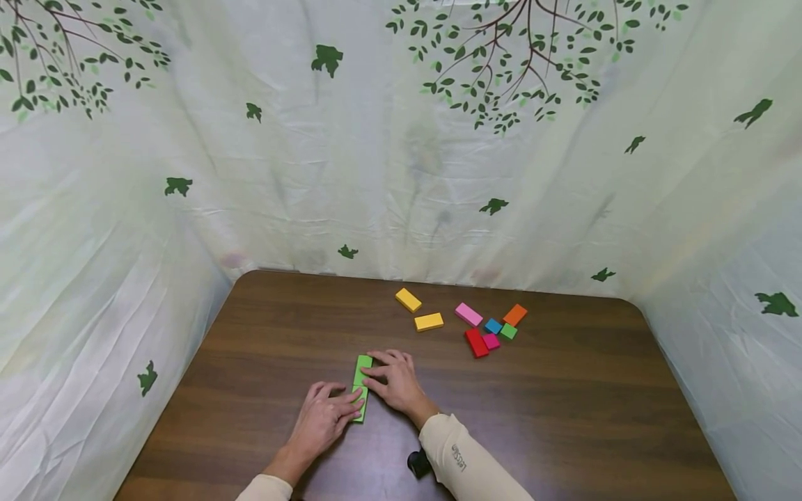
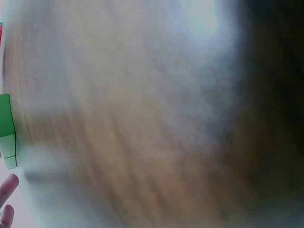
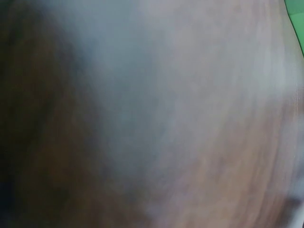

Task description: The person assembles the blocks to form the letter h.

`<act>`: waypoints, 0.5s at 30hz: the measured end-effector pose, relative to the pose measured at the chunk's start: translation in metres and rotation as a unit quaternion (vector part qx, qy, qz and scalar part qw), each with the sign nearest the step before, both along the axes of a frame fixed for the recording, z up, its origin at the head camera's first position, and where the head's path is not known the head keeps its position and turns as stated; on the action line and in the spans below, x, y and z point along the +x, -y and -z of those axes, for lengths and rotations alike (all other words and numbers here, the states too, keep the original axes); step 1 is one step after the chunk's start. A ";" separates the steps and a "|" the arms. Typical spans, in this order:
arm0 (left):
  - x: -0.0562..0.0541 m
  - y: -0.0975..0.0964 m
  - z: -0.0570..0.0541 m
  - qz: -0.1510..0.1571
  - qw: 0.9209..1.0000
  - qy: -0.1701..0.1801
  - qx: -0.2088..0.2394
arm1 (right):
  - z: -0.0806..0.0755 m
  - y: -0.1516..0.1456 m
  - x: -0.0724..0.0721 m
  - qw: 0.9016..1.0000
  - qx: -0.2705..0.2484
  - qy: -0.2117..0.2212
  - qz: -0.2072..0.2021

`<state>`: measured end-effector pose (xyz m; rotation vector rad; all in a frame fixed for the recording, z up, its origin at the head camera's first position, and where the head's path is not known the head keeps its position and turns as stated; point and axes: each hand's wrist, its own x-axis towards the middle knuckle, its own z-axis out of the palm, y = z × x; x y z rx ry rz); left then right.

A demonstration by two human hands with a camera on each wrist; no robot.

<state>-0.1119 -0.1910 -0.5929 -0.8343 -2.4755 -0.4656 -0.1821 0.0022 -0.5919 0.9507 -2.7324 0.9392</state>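
Two light green blocks lie end to end on the table, the farther green block (image 1: 363,367) meeting the nearer green block (image 1: 359,418). My left hand (image 1: 318,421) reaches in from the left, its fingertips resting on the nearer block. From the right, my right hand (image 1: 397,383) touches the farther block with fairly straight fingers, near its top and right edge. The left wrist view catches a green block (image 2: 5,116) and two fingertips (image 2: 9,185) at its left edge. Only a green corner (image 3: 297,21) shows in the right wrist view; the rest is blurred.
Beyond the hands on the brown table (image 1: 564,410) lie two yellow blocks (image 1: 429,321), a pink block (image 1: 468,314), a red block (image 1: 476,343), a magenta block (image 1: 491,341), a blue block (image 1: 493,325), a green block (image 1: 509,331) and an orange block (image 1: 515,314). A leaf-printed curtain (image 1: 388,174) hangs behind.
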 end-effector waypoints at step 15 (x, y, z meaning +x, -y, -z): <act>0.000 0.000 0.001 -0.004 1.000 -0.002 -0.003 | 0.001 -0.001 0.000 1.000 -0.003 -0.003 0.001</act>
